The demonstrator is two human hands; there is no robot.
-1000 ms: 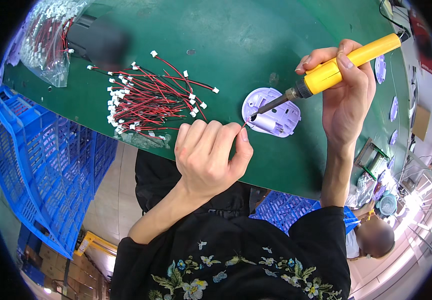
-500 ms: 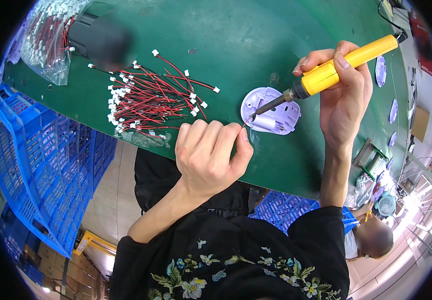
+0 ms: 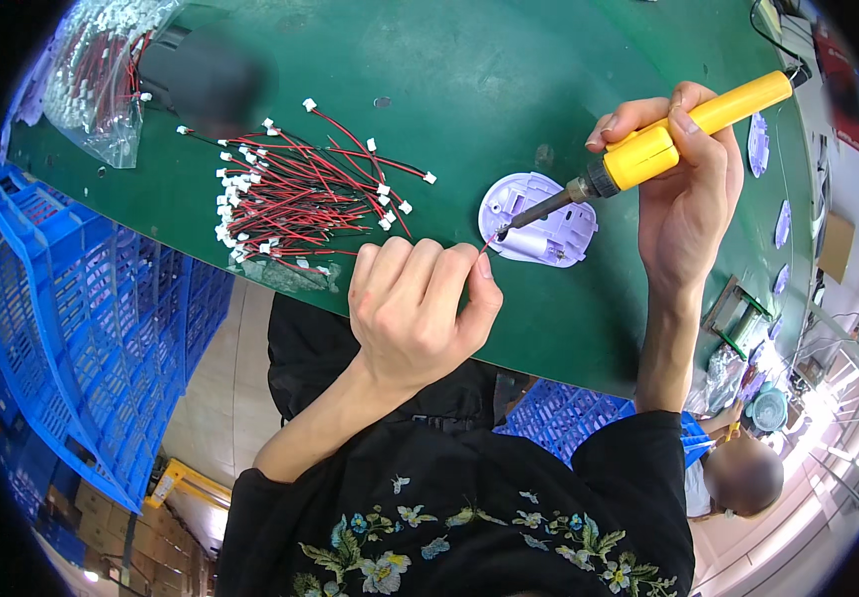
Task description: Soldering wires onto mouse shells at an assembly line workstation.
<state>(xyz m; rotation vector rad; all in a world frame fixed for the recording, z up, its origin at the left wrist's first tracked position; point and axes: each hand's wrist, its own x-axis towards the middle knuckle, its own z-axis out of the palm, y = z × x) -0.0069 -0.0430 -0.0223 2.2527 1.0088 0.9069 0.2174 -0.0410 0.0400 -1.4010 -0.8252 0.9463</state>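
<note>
My right hand (image 3: 686,184) grips a yellow soldering iron (image 3: 648,154). The iron's dark tip points down-left and meets the left part of a pale purple plastic housing (image 3: 534,189), which lies on the green table. Beside the housing, my left hand (image 3: 425,303) is closed with thumb and forefinger pinched on a thin red wire (image 3: 490,243). The wire's end runs to the spot under the iron's tip. Left of my left hand spreads a pile of red and black wires (image 3: 295,199) with white connectors.
A clear bag of wires (image 3: 101,95) and a blurred dark object (image 3: 201,80) sit at the far left. More purple parts (image 3: 758,144) line the table's right side. Blue crates (image 3: 81,328) stand at the left. Another person (image 3: 743,473) is at the lower right.
Almost nothing differs. The soldering iron and my right hand have shifted very slightly; the tip stays on the housing and my left hand keeps its pinch.
</note>
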